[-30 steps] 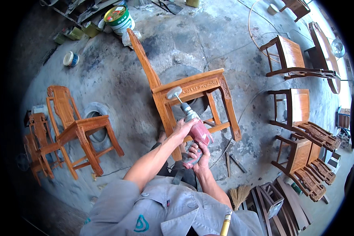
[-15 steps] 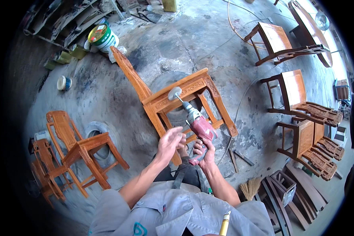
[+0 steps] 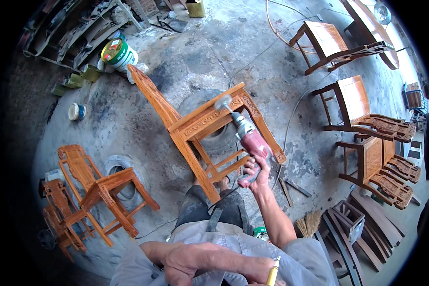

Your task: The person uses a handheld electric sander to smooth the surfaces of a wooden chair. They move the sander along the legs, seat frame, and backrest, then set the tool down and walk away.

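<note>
My right hand (image 3: 257,172) is closed round the grip of a red and grey power drill (image 3: 256,144). A round pad (image 3: 222,102) on a shaft sits in its chuck. The pad looks smeared and overlaps the carved seat rail of a wooden chair (image 3: 195,125); I cannot tell whether they touch. This chair stands tilted over a tyre (image 3: 219,138), its back pointing to the far left. My left hand (image 3: 214,262) is up close at the lower edge, its fingers at a lit-looking cigarette (image 3: 274,271). Part of those fingers is cut off below.
More wooden chairs stand at the left (image 3: 112,190) and right (image 3: 360,102). A paint bucket (image 3: 120,53) and a small tub (image 3: 77,112) are at the far left. Near right lie a straw broom (image 3: 309,224) and dark wood pieces (image 3: 367,229). A cable (image 3: 291,124) runs over the floor.
My left hand has gone from beside the drill down to the cigarette at the lower edge. The drill and its pad have shifted slightly to the right.
</note>
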A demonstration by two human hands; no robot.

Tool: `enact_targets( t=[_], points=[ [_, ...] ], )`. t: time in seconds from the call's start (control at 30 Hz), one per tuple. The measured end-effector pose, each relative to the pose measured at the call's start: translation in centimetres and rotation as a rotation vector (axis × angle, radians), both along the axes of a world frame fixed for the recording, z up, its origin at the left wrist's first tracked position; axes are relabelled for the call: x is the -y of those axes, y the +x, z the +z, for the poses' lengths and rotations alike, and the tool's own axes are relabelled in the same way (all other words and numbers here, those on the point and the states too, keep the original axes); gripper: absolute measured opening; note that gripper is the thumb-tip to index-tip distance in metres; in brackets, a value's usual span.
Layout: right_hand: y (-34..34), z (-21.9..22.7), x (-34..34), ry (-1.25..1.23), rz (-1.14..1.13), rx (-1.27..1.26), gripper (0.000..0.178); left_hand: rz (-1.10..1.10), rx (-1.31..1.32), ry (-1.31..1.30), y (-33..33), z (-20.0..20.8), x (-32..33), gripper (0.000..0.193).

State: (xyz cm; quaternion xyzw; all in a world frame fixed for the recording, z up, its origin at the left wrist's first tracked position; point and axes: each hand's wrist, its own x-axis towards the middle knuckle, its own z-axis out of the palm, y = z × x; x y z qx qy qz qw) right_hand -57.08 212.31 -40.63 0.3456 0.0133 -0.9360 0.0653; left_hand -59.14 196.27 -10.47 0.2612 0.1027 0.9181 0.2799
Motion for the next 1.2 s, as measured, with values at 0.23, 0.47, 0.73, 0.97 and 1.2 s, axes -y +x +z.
enact_targets(
  t=[0.23, 0.47, 0.73, 0.97, 1.2],
  points=[
    [1.4, -0.1, 1.2, 0.058, 0.007, 0.036, 0.015, -0.146, 0.121, -0.149, -0.3, 2.9, 2.9, 0.101],
    [-0.7, 1.5, -2.3, 0.068, -0.017, -0.007, 0.013, -0.155, 0.012, -0.029, -0.1, 1.0, 3.5, 0.103],
    [-2.8, 0.9, -3.5, 0.09, -0.121, -0.029, 0.014, -0.006, 0.04, 0.138, 0.9, 0.2, 1.5, 0.098],
    [0.7, 1.4, -4.0, 0.134, -0.152, 0.011, 0.015, -0.094, 0.099, 0.112, -0.6, 1.8, 1.5, 0.096],
    [4.3, 2.0, -4.4, 0.107, -0.202, 0.084, 0.015, -0.041, 0.116, 0.239, 1.2, 0.5, -0.1, 0.097]
  ],
)
